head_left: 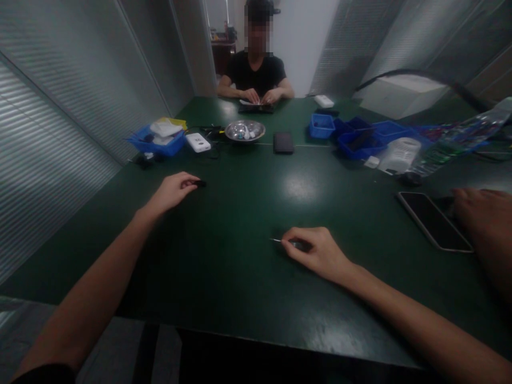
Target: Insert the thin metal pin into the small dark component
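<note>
My left hand [174, 190] reaches over the left half of the green table [240, 213], fingers closed on a small black piece [200, 183] that sticks out to the right of the fingertips. Its exact kind is too small to make out. Nearer to me, my right hand [316, 249] rests low over the table, thumb and forefinger pinched on a thin, pale, pointed tool [276, 240]. The tool's tip points left, and the rest of it is hidden by the fingers. A wide stretch of tabletop separates the two hands.
A steel bowl [245, 130], a black flat case [284, 143] and a white power bank [198, 142] stand farther back. Blue bins [362, 141] and a plastic bottle [460, 136] are at right, near a phone [435, 221] and another person's hand [486, 213]. Someone sits opposite.
</note>
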### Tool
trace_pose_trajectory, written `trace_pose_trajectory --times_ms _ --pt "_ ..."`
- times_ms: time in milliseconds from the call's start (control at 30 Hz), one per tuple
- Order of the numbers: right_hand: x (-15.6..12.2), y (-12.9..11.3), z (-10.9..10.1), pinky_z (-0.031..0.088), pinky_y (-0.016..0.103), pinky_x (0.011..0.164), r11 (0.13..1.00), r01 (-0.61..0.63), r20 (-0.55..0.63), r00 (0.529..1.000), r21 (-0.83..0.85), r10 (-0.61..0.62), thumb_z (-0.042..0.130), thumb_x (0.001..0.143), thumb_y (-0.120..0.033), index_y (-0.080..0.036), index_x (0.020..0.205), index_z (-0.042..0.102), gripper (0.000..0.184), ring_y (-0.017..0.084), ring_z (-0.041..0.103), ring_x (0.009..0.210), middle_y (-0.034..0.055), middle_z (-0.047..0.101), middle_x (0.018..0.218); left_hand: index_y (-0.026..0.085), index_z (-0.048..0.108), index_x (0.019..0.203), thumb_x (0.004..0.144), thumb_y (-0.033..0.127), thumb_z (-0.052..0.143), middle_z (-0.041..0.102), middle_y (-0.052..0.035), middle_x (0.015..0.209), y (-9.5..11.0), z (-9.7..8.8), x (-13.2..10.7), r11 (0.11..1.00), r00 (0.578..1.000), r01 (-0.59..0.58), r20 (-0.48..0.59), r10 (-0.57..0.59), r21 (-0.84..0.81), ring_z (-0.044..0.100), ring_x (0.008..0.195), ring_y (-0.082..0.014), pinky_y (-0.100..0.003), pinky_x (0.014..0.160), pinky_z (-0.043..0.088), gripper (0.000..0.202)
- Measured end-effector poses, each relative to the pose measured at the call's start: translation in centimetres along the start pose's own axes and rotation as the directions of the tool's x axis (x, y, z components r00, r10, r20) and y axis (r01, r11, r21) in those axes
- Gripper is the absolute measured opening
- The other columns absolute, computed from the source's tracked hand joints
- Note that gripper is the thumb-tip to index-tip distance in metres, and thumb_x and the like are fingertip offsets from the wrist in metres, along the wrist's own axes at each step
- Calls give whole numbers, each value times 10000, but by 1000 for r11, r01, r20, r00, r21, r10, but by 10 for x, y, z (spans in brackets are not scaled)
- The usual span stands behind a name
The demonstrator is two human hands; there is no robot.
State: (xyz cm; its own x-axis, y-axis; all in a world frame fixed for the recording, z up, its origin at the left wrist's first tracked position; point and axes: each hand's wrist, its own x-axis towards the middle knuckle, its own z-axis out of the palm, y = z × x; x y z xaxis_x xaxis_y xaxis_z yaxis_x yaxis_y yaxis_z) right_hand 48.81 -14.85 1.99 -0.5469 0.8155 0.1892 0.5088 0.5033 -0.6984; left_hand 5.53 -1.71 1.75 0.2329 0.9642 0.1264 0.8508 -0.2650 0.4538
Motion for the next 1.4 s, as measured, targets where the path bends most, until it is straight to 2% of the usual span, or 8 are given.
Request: trace_pose_trajectory --times_ms 133,300,467,600,700,833,1000,1400 --pt "0 -1 -1 436 241 585 1000 3 -4 1000 -17 -3 577 995 -344 -179 912 740 246 121 619 603 13 712 753 206 730 1220 871 328 680 724 -78 1061 -36 -11 1 988 985 151 -83 -149 12 643 850 -204 -308 771 500 373" --pt "0 -3 -1 436 241 586 1000 -10 7 1000 -18 11 570 999 -336 -179 922 746 248 117 615 597 14 721 758 203 709 1260 810 386 737 729 -87 1094 -46 -21 -1 975 975 220 -19 -221 -28 665 925 -222 -319 800 516 486" --pt "-1 0 -1 447 249 589 1000 -12 10 1000 -22 12 568 999 -359 -186 919 744 259 124 630 611 15 726 766 226 779 1019 760 445 773 743 -82 950 -59 -27 -2 937 938 346 -27 -345 56 666 835 -249 -338 706 512 339" --pt "-1 0 0 448 249 588 1000 -8 2 1000 -19 8 569 998 -360 -187 917 741 257 118 626 604 11 722 763 228 773 930 793 439 767 728 -67 914 -71 -26 -1 932 936 352 -13 -352 89 652 783 -227 -316 664 473 251" --pt "-1 0 -1 450 249 581 1000 -11 2 1000 -20 11 566 997 -368 -188 909 737 264 120 627 602 11 719 758 193 745 952 853 378 740 699 -50 903 -67 -25 -2 933 939 344 -25 -344 109 624 765 -193 -290 661 445 209" --pt "0 -2 -1 458 253 593 1000 -7 17 1000 -24 7 566 998 -355 -187 924 739 253 129 645 629 18 729 785 152 697 1055 941 322 682 661 -2 884 -42 -29 -9 946 948 306 -127 -293 103 596 788 -152 -253 690 419 205" --pt "0 -2 -1 459 250 603 1000 -8 12 1000 -26 9 571 997 -346 -186 923 742 245 127 645 631 14 725 777 128 712 1058 928 318 733 700 7 941 -15 -30 -12 952 936 307 -178 -303 -4 617 875 -143 -249 783 457 231" --pt "-1 1 0 456 253 591 1000 -1 21 1000 -30 2 567 1000 -345 -192 929 742 243 130 642 623 18 731 777 202 781 1092 870 373 707 757 -88 1070 -19 -6 -1 956 918 293 -279 -281 0 686 929 -243 -343 825 525 289"
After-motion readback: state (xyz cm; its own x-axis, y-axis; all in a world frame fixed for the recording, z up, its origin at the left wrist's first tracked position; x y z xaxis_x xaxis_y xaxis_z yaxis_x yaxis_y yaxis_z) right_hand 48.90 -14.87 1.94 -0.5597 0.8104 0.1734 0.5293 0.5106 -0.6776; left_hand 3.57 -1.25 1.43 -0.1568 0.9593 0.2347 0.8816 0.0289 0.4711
